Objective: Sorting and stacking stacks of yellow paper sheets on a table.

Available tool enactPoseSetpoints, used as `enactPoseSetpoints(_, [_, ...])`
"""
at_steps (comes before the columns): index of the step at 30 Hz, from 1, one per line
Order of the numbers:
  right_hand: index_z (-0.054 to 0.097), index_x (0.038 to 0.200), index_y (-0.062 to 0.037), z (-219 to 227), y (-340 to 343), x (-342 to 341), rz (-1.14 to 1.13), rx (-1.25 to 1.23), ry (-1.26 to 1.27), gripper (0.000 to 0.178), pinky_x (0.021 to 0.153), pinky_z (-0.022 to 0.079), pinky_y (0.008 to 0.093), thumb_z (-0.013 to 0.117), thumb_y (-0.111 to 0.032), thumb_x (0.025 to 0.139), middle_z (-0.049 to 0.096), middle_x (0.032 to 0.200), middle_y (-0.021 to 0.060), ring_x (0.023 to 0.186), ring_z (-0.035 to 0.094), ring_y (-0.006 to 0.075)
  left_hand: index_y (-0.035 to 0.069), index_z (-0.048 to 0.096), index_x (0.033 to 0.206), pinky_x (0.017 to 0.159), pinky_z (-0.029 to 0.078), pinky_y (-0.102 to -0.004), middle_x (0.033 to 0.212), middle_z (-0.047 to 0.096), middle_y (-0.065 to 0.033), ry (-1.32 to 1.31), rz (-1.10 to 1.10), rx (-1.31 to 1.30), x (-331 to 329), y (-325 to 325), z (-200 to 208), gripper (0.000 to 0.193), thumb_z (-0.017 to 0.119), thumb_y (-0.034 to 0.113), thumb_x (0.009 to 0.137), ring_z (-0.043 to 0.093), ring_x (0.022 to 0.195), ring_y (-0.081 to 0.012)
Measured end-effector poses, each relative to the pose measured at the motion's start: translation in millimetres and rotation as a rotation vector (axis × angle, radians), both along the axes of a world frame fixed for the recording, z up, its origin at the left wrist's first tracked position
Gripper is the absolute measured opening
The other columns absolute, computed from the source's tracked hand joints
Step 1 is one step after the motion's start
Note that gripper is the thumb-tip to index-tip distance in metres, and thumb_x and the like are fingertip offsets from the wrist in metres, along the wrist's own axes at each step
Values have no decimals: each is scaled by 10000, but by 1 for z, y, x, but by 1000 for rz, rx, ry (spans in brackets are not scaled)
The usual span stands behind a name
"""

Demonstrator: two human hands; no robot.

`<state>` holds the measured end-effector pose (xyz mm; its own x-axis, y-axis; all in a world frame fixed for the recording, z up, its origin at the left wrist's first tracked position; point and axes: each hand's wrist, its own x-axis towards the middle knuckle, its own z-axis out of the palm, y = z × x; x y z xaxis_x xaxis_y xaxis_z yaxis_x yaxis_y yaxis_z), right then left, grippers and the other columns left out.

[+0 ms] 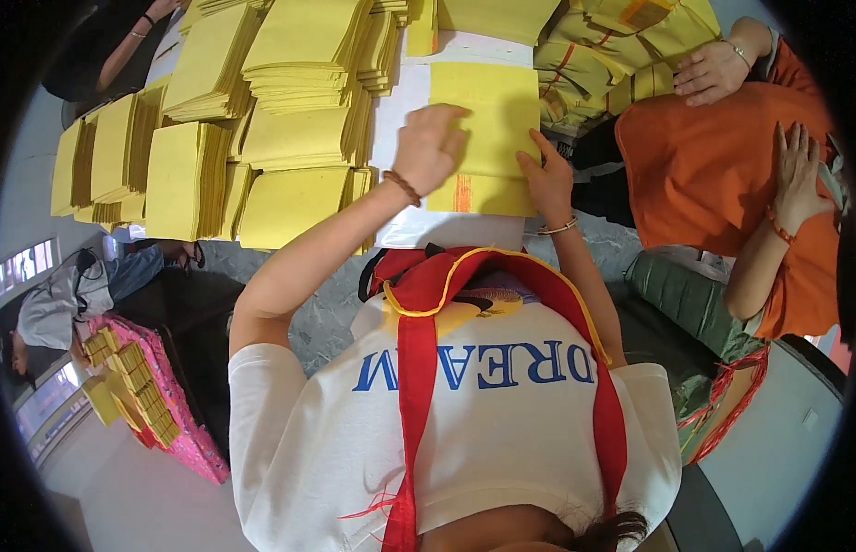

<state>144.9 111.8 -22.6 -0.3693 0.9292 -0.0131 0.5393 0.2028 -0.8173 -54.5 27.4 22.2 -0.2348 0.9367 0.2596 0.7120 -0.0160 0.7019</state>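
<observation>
A yellow paper sheet (497,115) lies on the white tabletop in front of me. Across its lower part runs a folded-looking band with a small orange-red mark (462,194). My left hand (431,145) rests on the sheet's left side, fingers loosely bent, pointing right and slightly apart. At the sheet's right edge is my right hand (549,181), its thumb and forefinger spread and touching the edge; the other fingers are partly hidden. Neither hand visibly grips anything. Close by on the left stand tall stacks of folded yellow paper (299,138).
Tied yellow bundles (593,60) are piled at the back right. Beside them sits a person in an orange apron (713,175), hands resting on it. Another person's arm (124,60) reaches in at the far left. More yellow packs (138,382) lie on a pink cloth (193,442).
</observation>
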Motion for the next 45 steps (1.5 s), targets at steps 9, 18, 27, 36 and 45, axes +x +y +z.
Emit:
enactPoseSetpoints(9, [546, 1201, -6, 9, -1, -1, 6, -24, 22, 443, 790, 467, 259, 637, -156, 794, 627, 1091, 162, 935, 620, 185, 96, 515, 1165, 943, 319, -436, 1251, 429, -152, 490, -164, 22, 23, 11, -42, 383, 566, 292, 840, 371, 1174, -343])
enactPoseSetpoints(18, [459, 1282, -102, 18, -47, 12, 366, 535, -447, 552, 1002, 231, 569, 582, -358, 809, 358, 1403, 88, 1301, 318, 250, 113, 483, 1215, 980, 286, -457, 1296, 396, -146, 530, -175, -41, 23, 9, -45, 417, 548, 312, 854, 335, 1221, -331])
enactPoseSetpoints(27, [400, 1326, -90, 7, -48, 16, 466, 481, -430, 613, 1019, 162, 617, 507, -461, 850, 315, 1432, 70, 1343, 236, 274, 97, 461, 1257, 967, 311, -460, 1326, 369, -199, 655, -397, -4, 11, 8, -29, 529, 529, 425, 847, 350, 1199, -357])
enactPoseSetpoints(36, [355, 1352, -83, 0, -48, 12, 461, 467, -435, 647, 1027, 156, 610, 506, -463, 851, 280, 1449, 87, 1348, 219, 299, -92, 447, 1218, 782, 476, -421, 1126, 506, -356, 1070, -390, -79, 45, 10, -34, 525, 502, 209, 790, 507, 994, -422])
enactPoseSetpoints(45, [458, 1283, -15, 24, -34, 35, -84, -358, 577, 388, 1015, 317, 359, 456, -208, 945, 490, 1289, 82, 1201, 440, 172, -6, 538, 1083, 682, 483, -363, 884, 576, -167, 669, -280, -70, 41, 22, -35, 398, 578, 205, 749, 569, 812, -283])
